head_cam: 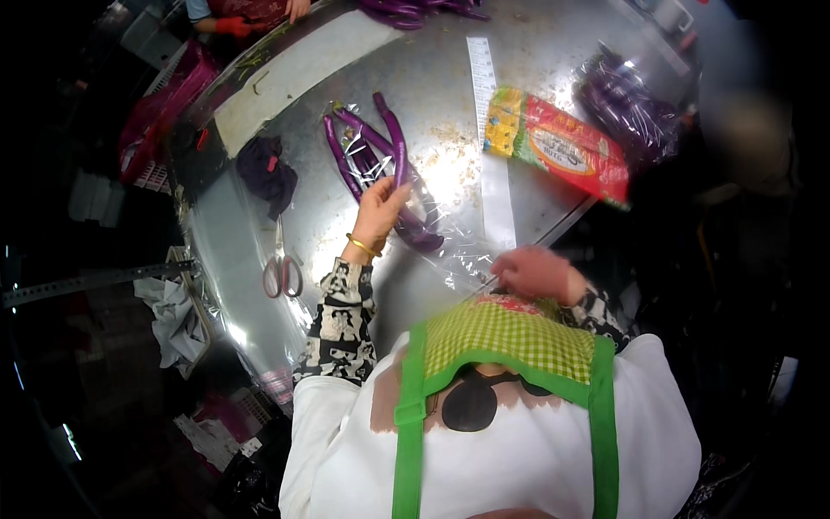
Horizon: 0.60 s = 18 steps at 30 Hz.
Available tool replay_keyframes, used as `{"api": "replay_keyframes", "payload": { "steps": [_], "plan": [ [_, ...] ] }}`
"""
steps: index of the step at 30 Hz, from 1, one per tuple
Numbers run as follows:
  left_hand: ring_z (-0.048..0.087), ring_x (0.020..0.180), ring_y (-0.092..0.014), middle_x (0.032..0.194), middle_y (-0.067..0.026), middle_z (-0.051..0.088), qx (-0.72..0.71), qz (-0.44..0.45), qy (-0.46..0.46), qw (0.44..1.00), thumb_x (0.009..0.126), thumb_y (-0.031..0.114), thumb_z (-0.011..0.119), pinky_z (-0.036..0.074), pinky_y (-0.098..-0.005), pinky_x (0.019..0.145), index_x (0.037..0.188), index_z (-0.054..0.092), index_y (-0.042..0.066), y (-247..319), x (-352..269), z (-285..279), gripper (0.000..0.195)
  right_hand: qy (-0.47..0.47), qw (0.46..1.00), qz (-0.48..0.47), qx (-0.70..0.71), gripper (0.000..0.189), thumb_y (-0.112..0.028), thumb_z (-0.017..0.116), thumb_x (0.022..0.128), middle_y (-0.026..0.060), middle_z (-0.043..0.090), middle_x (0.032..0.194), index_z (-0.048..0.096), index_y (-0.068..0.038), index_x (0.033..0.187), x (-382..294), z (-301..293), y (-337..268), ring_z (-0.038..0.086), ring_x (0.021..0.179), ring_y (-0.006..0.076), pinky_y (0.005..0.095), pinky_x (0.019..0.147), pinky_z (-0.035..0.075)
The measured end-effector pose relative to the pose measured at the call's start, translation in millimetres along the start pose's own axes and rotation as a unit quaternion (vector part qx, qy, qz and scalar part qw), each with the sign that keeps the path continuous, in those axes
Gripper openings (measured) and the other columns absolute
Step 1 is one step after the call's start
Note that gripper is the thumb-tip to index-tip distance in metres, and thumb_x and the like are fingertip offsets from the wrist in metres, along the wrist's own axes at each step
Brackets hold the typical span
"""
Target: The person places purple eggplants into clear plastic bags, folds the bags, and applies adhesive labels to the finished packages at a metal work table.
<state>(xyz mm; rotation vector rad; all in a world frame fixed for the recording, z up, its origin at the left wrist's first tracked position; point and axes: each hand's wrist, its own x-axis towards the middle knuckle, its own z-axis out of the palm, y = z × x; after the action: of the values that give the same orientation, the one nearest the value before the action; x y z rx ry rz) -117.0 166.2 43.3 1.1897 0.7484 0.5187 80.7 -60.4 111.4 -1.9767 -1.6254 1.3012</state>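
My left hand (379,209), with a gold bracelet at the wrist, grips the lower part of a long purple eggplant (397,139). More eggplants (366,156) lie around it, some inside a clear plastic bag (457,259) that spreads towards me over the metal table. My right hand (535,272), in what looks like a reddish glove, is blurred at the table's near edge, beside the bag's end. Whether its fingers hold the plastic cannot be told.
Scissors (283,276) and a dark cloth (266,172) lie to the left. Rightward are a paper label strip (498,201), a red-and-yellow printed bag (557,146) and bagged eggplants (626,110). Loose eggplants (408,12) lie at the far side, near another person's gloved hand (232,26).
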Motion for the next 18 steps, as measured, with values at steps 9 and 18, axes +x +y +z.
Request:
{"api": "replay_keyframes", "payload": {
  "steps": [9, 18],
  "plan": [
    [0.053, 0.061, -0.015, 0.073, -0.0080, 0.055, 0.129, 0.293, -0.102, 0.942, 0.088, 0.019, 0.072, 0.045, -0.0291, 0.057, 0.121, 0.058, -0.001, -2.3, -75.1, 138.8, 0.041, 0.156, 0.803, -0.058, 0.573, 0.050, -0.024, 0.067, 0.094, 0.0112, 0.062, 0.100, 0.044, -0.002, 0.133, 35.8, -46.9, -50.3, 0.059, 0.080, 0.0140, 0.0267, 0.071, 0.051],
    [0.055, 0.068, -0.033, 0.078, -0.0121, 0.051, 0.460, 0.261, 0.041, 0.848, 0.058, 0.034, 0.086, 0.043, -0.0431, 0.057, 0.084, 0.048, 0.004, -19.0, -103.0, 111.3, 0.055, 0.293, 0.914, -0.001, 0.280, 0.042, -0.032, 0.063, 0.096, -0.0079, 0.046, 0.073, 0.058, 0.000, 0.123, -77.0, -67.6, 2.4, 0.038, 0.059, 0.0003, 0.0177, 0.053, 0.030]
  ]
}}
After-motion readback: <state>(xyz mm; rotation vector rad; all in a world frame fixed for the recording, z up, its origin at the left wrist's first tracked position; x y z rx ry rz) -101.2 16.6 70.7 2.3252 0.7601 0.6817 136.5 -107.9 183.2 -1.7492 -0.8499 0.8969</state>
